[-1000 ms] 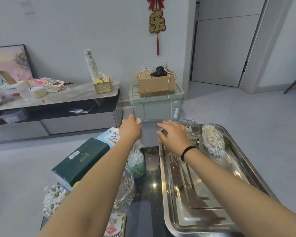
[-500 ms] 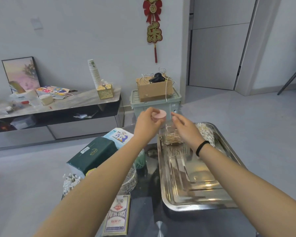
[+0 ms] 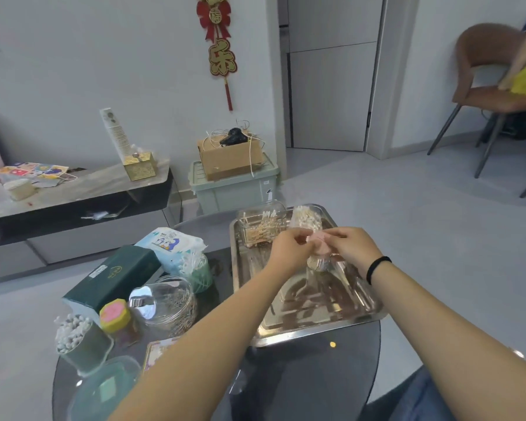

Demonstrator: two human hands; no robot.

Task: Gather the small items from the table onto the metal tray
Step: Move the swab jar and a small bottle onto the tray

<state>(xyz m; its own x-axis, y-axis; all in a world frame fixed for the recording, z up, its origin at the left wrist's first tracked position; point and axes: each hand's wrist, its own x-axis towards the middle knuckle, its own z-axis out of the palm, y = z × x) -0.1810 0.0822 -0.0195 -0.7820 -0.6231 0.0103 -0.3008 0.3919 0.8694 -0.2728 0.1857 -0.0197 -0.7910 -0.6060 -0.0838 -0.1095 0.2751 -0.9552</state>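
Above the metal tray (image 3: 316,328), my left hand (image 3: 289,249) and my right hand (image 3: 351,246) together pinch a small container with a pink lid (image 3: 318,243); its clear lower part (image 3: 318,264) hangs below the fingers. At the tray's far end stand a clear box of cotton swabs (image 3: 260,227) and a bag of cotton swabs (image 3: 305,218). Left of the tray on the dark round table (image 3: 316,375) are a yellow jar with a pink top (image 3: 114,314), a clear jar of pins (image 3: 167,302) and a green cup of swabs (image 3: 76,338).
A dark green tissue box (image 3: 113,276), a blue wipes pack (image 3: 170,244), a teal swab tub (image 3: 195,268), a card box (image 3: 158,352) and a round teal lid (image 3: 104,390) also sit on the table. A low cabinet (image 3: 73,202) stands at the left, a chair (image 3: 492,95) at the far right.
My left hand carried the pink-lidded container from the table's left side over the tray, and my right hand came in to grip it too. The view pulled back and lower.
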